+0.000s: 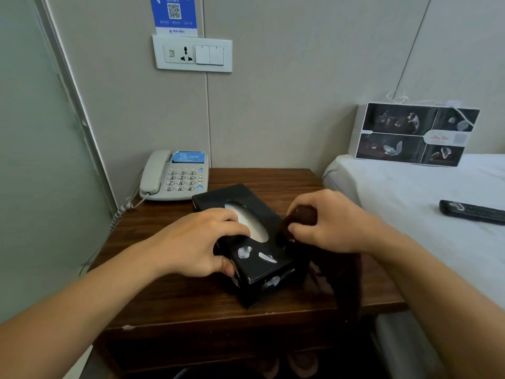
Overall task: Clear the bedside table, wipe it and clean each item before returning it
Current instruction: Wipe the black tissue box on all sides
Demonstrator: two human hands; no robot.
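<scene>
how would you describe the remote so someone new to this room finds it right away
Start at the white bed right of the wooden bedside table. The remote lies flat on the sheet near the right edge of view. It is slim and black, unlike the big picture-covered box standing by the wall.

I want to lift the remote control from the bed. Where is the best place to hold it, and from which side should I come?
Probably grip the remote control across its narrow width, near the middle, coming down from above. It lies flat on the white bed with its long sides free and nothing against it, so fingers fit on both sides. Its right end runs out of the picture.
</scene>
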